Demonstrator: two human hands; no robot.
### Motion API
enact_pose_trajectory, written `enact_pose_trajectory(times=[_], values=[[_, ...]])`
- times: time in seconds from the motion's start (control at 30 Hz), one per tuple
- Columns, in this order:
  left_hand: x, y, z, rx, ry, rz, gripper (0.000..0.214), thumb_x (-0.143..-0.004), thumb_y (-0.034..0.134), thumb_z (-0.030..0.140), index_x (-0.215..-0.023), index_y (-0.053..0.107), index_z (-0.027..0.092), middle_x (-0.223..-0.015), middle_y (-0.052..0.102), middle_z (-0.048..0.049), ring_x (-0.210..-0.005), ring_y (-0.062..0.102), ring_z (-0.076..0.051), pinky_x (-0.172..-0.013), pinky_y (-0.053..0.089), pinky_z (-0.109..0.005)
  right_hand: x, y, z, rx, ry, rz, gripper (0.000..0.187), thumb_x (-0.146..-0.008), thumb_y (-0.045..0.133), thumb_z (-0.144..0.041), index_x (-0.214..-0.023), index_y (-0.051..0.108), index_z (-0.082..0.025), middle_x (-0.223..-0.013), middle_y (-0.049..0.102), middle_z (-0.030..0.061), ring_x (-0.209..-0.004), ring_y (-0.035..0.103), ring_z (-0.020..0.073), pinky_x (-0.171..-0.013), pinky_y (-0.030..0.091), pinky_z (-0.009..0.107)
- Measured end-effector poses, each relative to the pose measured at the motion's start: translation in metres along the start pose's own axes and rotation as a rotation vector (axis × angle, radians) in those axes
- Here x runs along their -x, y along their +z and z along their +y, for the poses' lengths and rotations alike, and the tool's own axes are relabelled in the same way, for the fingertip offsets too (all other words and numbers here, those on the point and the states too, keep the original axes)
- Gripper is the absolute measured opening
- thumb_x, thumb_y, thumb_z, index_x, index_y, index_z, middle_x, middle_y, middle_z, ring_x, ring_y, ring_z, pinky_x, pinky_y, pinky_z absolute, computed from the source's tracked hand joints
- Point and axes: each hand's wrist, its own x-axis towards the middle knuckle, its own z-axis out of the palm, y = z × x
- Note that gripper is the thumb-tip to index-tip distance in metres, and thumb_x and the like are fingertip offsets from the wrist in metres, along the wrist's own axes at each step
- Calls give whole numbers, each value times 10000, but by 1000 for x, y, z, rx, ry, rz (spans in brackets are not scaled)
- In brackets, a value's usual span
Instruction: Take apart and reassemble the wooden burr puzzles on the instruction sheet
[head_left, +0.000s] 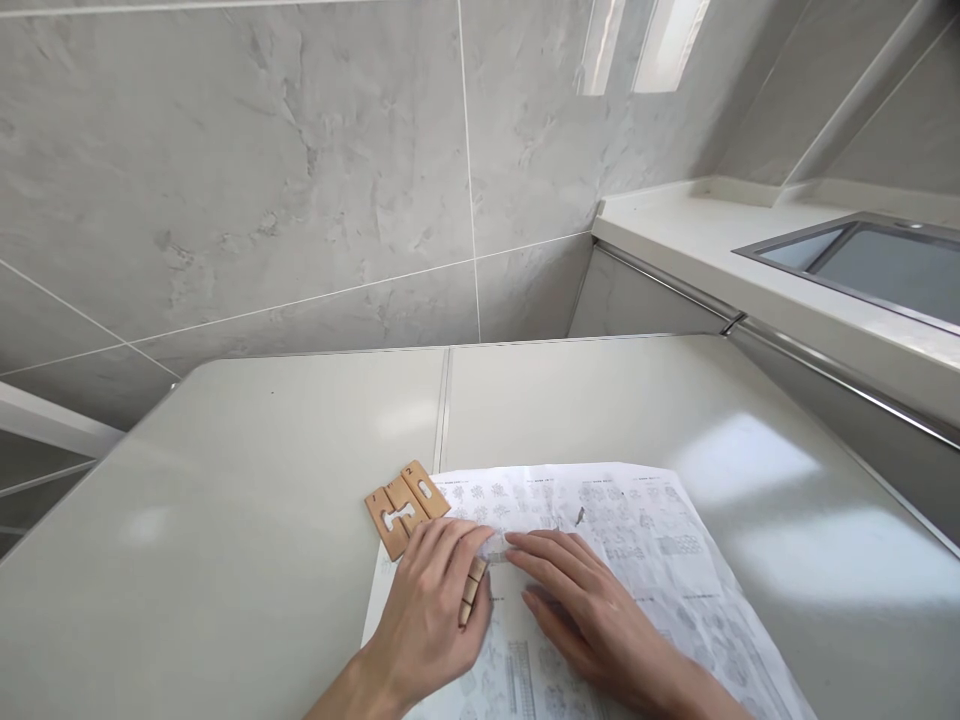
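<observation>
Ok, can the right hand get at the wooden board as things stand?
Probably not straight across: the left hand, holding a small wooden piece, lies between the right hand and the wooden board.

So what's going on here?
Someone has a big printed sheet spread on a table. Their left hand holds a small wooden piece. Their right hand is over the sheet, with nothing clearly in its grip. A flat wooden board with cut-out holes lies by the left hand, overlapping the sheet's edge.
</observation>
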Motion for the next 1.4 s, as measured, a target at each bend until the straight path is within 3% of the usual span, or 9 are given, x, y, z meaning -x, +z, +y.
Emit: enact_pose_trajectory(times=[0.13,0.33,0.7,0.87,1.03,1.1,1.2,1.4], values=[[1,1,-3,-11,10,20,429,-987,511,23,-1364,579,217,-1170,750,-106,-1047,717,-294,-935,579,-479,0,0,0,-2,-3,17,532,-1081,533,-100,-1590,507,-252,-1483,704,130,-1339,671,322,-1072,632,548],[3,5,-3,-6,-34,68,429,-996,472,-4,-1302,636,249,-1149,745,-86,-998,750,-261,-816,601,-385,-2,-1,0,-10,-13,30,537,-1075,540,-94,-1587,510,-254,-1422,735,137,-1310,693,318,-1054,649,537],[7,6,-8,-137,-84,91,485,-995,434,-41,-1322,647,248,-1207,759,-85,-1033,753,-267,-863,601,-414,-3,0,0,-36,-2,10,486,-1086,520,-76,-1540,529,-249,-1398,725,136,-1304,674,317,-1053,641,551],[4,3,-8,-136,-66,116,489,-975,455,-54,-1296,665,249,-1179,769,-70,-1032,742,-271,-910,575,-439,-3,-1,-1,-46,2,4,520,-1093,501,-75,-1574,494,-271,-1396,723,127,-1299,674,321,-1044,640,563],[-5,-11,-11,27,-2,190,254,-996,636,92,-1196,685,242,-1062,777,-51,-987,723,-253,-889,562,-412,-4,-2,-1,-39,-1,20,489,-1080,507,-61,-1526,545,-257,-1382,729,129,-1285,687,311,-1033,649,524],[-10,-21,-21,82,-59,276,198,-995,659,134,-1150,710,246,-1030,787,-42,-986,727,-245,-899,571,-399,-4,-2,-1,-34,-4,24,461,-1075,521,-61,-1496,569,-243,-1374,733,129,-1287,688,308,-1042,647,513],[-15,-36,-51,102,-338,470,48,-980,688,261,-984,733,244,-955,773,-24,-886,712,-225,-844,577,-362,-3,-3,0,-32,-2,15,413,-1073,527,-60,-1444,594,-229,-1369,732,130,-1289,683,307,-1049,642,509],[-13,-52,-120,119,-674,648,205,-974,666,390,-1032,715,200,-1033,755,-65,-883,674,-223,-867,549,-361,-2,-2,1,-67,4,2,400,-1078,492,-38,-1416,578,-233,-1344,719,130,-1261,664,313,-1022,629,527]])
